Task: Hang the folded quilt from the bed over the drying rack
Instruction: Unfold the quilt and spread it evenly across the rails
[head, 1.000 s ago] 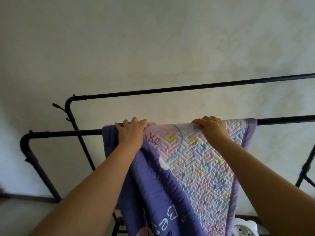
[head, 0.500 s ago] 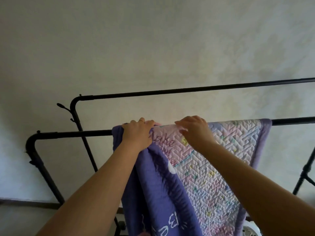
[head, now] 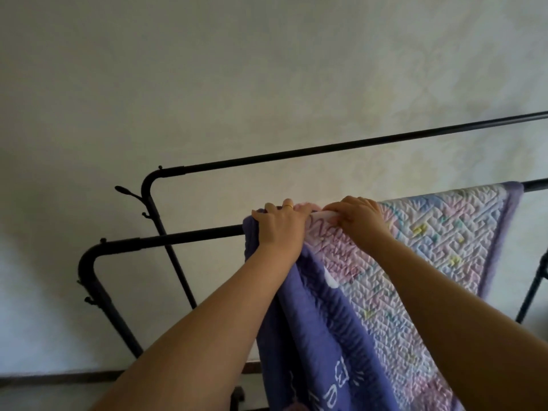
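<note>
A purple-edged quilt (head: 421,262) with a pastel maze-stitched face hangs over the near bar of a black metal drying rack (head: 166,240). Its purple fold drops down in front, toward the lower middle of the view. My left hand (head: 280,226) grips the quilt's left top edge on the bar, a ring on one finger. My right hand (head: 357,219) sits right beside it, fingers curled into the pink fabric at the bar. The quilt's right edge reaches almost to the frame's right side.
A second, higher rack bar (head: 341,148) runs behind the first, close to a pale wall (head: 237,69). Small hooks (head: 126,191) stick out at the rack's left corner posts. A dark skirting strip (head: 59,376) lines the wall's foot.
My right hand has slid left along the bar from the quilt's middle until it is next to my left hand. The view has shifted left, so the rack and quilt sit further right.
</note>
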`<state>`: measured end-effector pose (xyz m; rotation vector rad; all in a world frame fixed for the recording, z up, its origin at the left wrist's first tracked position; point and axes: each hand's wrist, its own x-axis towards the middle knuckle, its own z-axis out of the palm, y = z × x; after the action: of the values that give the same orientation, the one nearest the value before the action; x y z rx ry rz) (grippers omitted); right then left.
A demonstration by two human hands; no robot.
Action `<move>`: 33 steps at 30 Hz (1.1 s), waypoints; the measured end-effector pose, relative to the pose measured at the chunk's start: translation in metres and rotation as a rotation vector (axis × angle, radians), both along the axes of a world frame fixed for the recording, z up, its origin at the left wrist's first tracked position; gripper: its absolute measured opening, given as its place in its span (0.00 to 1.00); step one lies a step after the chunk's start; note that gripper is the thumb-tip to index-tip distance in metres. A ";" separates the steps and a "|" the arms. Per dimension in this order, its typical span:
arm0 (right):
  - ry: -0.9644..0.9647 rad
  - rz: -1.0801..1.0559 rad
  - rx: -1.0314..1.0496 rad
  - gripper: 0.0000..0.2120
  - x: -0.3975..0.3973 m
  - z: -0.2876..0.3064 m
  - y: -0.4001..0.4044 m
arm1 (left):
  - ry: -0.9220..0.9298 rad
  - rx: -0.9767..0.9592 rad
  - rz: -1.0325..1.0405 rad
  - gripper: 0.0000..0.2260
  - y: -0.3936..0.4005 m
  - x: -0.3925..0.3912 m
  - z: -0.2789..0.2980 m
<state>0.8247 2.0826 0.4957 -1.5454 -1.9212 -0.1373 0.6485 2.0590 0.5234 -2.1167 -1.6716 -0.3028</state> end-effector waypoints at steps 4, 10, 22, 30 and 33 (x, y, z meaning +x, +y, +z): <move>0.021 0.004 0.003 0.13 -0.002 0.001 0.000 | 0.026 0.043 -0.001 0.25 0.000 -0.021 -0.001; -0.010 -0.030 -0.025 0.13 0.018 0.002 0.003 | -0.130 0.080 0.075 0.16 0.015 -0.078 0.021; -0.106 -0.084 -0.086 0.13 0.015 0.017 0.002 | -0.015 0.005 0.220 0.19 0.009 -0.187 0.006; -0.164 0.116 0.007 0.23 -0.149 0.012 -0.028 | 0.062 0.044 0.187 0.23 0.012 -0.177 -0.005; -0.178 -0.014 0.005 0.23 -0.210 0.002 -0.017 | 0.073 0.067 0.051 0.25 0.017 -0.208 -0.007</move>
<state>0.6143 2.0659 0.4978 -1.5900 -2.0448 -0.2950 0.4406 2.0761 0.5165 -2.0095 -1.6474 -0.2587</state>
